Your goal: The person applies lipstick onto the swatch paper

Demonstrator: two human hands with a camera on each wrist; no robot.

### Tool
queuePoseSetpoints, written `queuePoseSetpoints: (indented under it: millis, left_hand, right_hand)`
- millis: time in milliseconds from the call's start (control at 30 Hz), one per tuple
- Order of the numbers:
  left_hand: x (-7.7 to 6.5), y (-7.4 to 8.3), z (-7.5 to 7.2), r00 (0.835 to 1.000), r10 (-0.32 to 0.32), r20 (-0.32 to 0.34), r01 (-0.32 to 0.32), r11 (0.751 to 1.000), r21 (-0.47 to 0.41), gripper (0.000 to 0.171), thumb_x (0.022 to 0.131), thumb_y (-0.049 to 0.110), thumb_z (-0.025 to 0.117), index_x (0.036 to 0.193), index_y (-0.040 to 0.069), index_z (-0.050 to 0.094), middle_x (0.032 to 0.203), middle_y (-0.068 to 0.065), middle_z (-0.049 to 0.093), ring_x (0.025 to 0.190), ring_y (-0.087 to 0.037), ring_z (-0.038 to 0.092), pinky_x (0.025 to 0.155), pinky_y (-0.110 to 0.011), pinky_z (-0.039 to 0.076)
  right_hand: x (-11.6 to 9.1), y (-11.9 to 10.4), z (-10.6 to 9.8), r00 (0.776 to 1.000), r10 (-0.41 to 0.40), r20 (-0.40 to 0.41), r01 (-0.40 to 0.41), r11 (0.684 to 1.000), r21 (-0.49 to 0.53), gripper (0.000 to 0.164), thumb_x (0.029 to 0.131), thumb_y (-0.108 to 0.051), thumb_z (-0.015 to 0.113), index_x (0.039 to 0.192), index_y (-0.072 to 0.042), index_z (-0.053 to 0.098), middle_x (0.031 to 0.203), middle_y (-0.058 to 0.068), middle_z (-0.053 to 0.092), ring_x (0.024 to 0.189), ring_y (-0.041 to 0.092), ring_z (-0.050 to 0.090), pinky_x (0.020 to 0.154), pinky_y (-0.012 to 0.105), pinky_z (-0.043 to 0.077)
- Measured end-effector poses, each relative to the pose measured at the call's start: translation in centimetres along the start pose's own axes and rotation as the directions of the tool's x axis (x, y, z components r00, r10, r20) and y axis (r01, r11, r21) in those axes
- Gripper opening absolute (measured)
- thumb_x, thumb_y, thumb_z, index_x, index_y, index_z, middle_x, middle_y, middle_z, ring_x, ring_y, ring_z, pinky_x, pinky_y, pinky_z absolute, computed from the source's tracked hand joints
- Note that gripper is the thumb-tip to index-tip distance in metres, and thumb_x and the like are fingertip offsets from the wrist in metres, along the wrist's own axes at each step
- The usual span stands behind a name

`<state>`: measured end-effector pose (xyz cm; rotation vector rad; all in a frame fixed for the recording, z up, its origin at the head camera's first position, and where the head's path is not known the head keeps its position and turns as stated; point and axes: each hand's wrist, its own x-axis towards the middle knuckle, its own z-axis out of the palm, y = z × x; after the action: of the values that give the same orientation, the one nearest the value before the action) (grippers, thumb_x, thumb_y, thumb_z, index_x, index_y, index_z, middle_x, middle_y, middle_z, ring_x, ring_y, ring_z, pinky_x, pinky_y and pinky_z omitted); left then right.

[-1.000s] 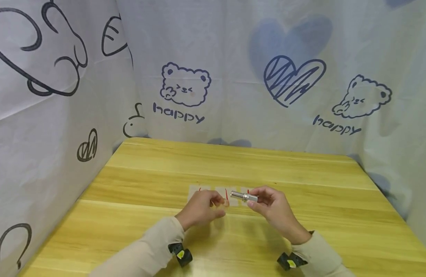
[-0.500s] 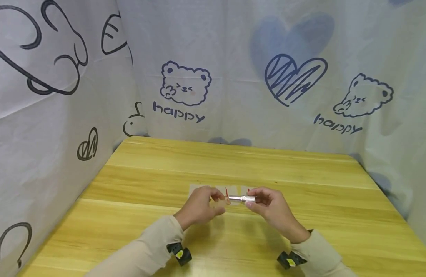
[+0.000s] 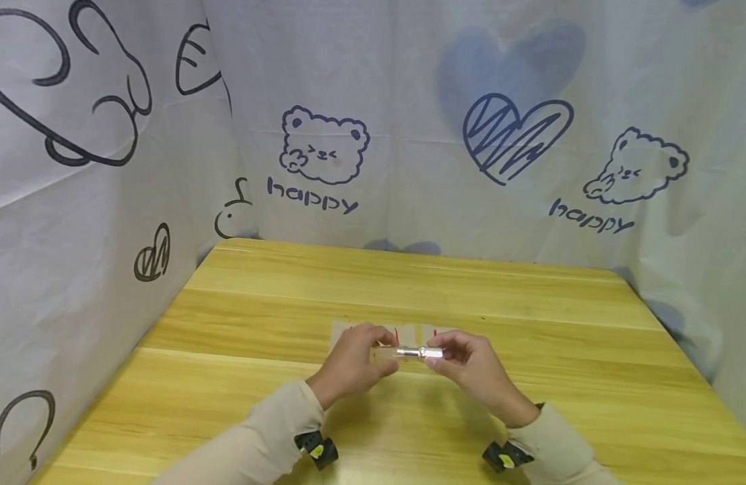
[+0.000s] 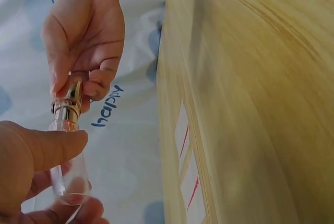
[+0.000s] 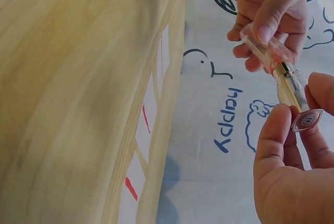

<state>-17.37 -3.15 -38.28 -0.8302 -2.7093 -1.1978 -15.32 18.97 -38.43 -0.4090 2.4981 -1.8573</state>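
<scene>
Above the table, my left hand [image 3: 351,358] pinches a clear cap [image 3: 383,353] between thumb and fingers. From the other side, my right hand [image 3: 477,367] grips the base of a shiny lipstick tube [image 3: 433,352]. The tube lies roughly level, its narrower metal end inside the cap's mouth. In the left wrist view the clear cap [image 4: 75,177] surrounds the front of the tube, with the metal collar [image 4: 68,110] showing beyond it. A round-cornered label [image 5: 307,120] marks the tube's bottom in the right wrist view.
White paper slips [image 5: 146,119] with red marks lie in a row on the wooden table [image 3: 373,289], partly behind the hands in the head view. White cloth [image 3: 409,188] with drawn bears and hearts hangs behind and at the sides. Both wrists wear black straps [image 3: 316,449].
The right hand has brought the lipstick tube left to the clear cap, and its narrow end has gone inside. The left hand has stayed nearly in place, its fingers closer together.
</scene>
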Motion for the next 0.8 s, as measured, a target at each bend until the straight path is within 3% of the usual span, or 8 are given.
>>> queuePoseSetpoints:
  millis: [267,600,800]
  left_hand:
    - [0.08,0.07,0.62,0.993,0.111,-0.04,-0.111,0.994,-0.01,0.02,0.08,0.007,0.079,0.096,0.008,0.068,0.095,-0.002,0.069,0.086,-0.017,0.062,0.075,-0.029,0.052]
    - [0.0,0.31,0.94,0.983,0.154,-0.098,-0.156,0.988,-0.006,0.022,0.076,0.005,0.082,0.093,0.009,0.068,0.091,0.0,0.068,0.08,-0.014,0.059,0.069,-0.027,0.048]
    - [0.01,0.37,1.03,0.98,0.164,-0.111,-0.165,0.986,-0.001,0.024,0.075,0.004,0.083,0.092,0.009,0.068,0.089,0.001,0.068,0.079,-0.013,0.059,0.067,-0.025,0.046]
  right_hand:
    - [0.0,0.14,0.22,0.999,-0.016,0.033,0.016,1.0,0.005,0.022,0.087,-0.004,0.072,0.105,0.008,0.064,0.093,0.012,0.064,0.075,0.014,0.06,0.065,0.024,0.052]
    - [0.04,0.03,0.33,0.997,-0.021,0.08,0.014,0.996,0.089,0.023,0.093,-0.006,0.064,0.105,0.014,0.06,0.09,0.012,0.063,0.073,0.012,0.062,0.067,0.027,0.055]
    - [0.11,0.0,0.32,0.996,-0.022,0.085,0.015,0.996,0.089,0.023,0.094,-0.006,0.064,0.104,0.014,0.06,0.089,0.013,0.064,0.072,0.013,0.062,0.066,0.027,0.056]
